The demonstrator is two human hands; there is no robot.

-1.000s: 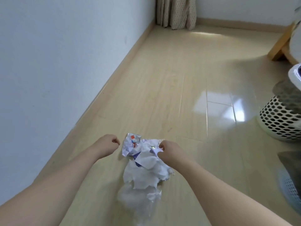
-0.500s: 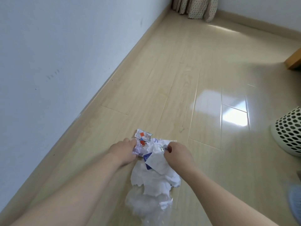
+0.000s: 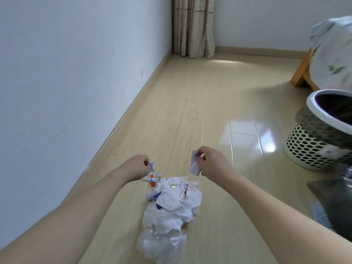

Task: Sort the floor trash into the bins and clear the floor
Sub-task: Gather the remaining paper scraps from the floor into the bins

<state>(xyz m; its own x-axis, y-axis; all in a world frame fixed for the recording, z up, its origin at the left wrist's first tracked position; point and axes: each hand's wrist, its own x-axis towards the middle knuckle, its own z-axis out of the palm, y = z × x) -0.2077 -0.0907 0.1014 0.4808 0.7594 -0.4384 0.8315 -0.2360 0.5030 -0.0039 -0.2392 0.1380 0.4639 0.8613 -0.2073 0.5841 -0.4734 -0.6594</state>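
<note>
A heap of floor trash [image 3: 173, 199] lies on the wooden floor in front of me: crumpled white tissue, torn paper slips, small printed wrappers with orange and blue patches, and clear plastic film [image 3: 162, 246] at the near end. My left hand [image 3: 136, 167] pinches a small pale paper scrap [image 3: 151, 165] just above the heap's far left edge. My right hand [image 3: 211, 162] is raised above the heap's far right side, pinching a folded white paper piece [image 3: 194, 165].
A white perforated bin [image 3: 308, 149] lined with a dark bag stands at the right. A second pale perforated bin [image 3: 323, 212] shows at the lower right edge. The wall and baseboard run along the left. A curtain hangs at the far corner; a wooden furniture leg [image 3: 302, 73] is at right.
Both hands have lifted off the heap and moved apart, each now holding a small paper piece. The camera has tilted up, bringing the bins into view.
</note>
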